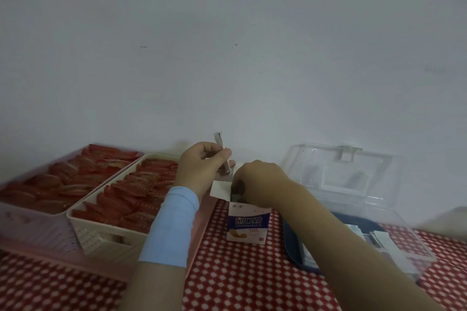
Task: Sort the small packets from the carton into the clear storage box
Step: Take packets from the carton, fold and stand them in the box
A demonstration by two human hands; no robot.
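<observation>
Carton (pixel 249 225) open, fingers of right hand (pixel 262 182) hidden inside; left hand (pixel 202 169) pinches packets (pixel 223 154); clear box (pixel 409 240) holds more.

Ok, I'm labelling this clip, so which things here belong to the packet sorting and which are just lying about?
In the job: carton; small packets pinched in the left hand; right hand at the carton's open top; clear storage box, lid up.

Lying about: cream basket and pink basket, both full of red sachets; checked tablecloth.

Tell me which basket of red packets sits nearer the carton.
The cream basket, lying between the pink basket and the carton.
</observation>
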